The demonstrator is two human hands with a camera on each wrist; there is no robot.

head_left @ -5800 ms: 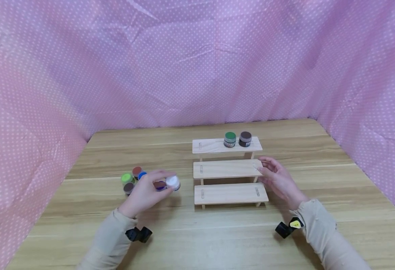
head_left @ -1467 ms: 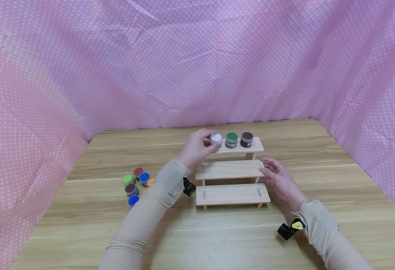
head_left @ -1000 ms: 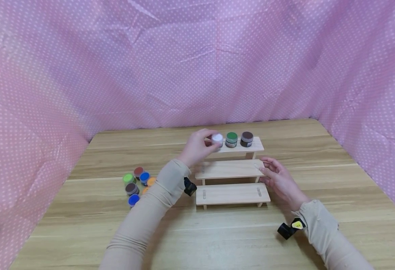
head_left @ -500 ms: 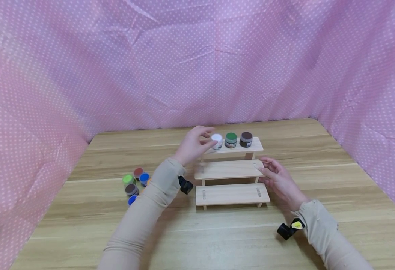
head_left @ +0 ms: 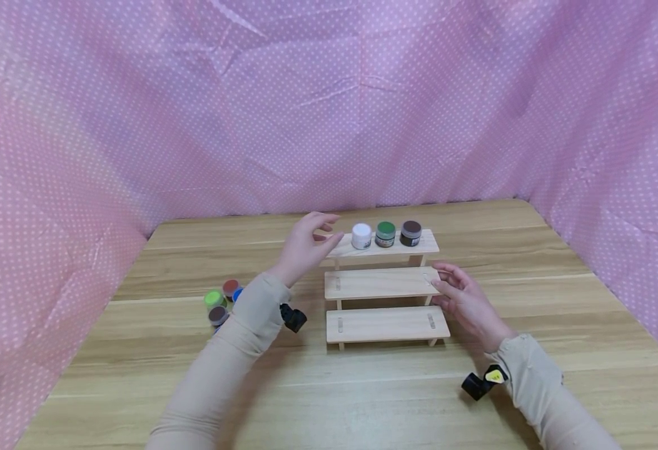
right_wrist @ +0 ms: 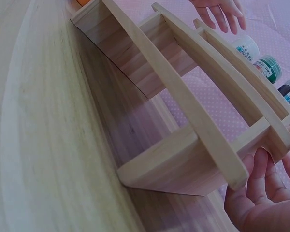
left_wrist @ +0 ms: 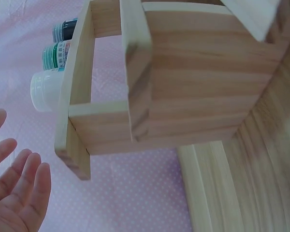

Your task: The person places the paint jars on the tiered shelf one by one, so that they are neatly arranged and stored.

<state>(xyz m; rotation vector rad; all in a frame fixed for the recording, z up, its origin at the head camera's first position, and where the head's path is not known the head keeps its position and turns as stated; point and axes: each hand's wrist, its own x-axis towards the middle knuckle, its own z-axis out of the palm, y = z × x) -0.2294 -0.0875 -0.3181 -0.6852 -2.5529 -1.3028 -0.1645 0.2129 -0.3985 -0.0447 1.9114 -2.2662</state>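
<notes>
The white jar stands on the top tier of the wooden rack, just right of the nearer left hand, loosely spread and empty, while the right hand pinches the middle tier by its right end.

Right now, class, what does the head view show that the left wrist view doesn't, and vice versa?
Only the head view: the right hand holding the middle shelf, and the lime-lidded jar.
Only the left wrist view: the underside of the top shelf.
Both: the left hand, the stand, the white jar, green-lidded jar and dark jar on top, the table and the pink cloth.
</notes>
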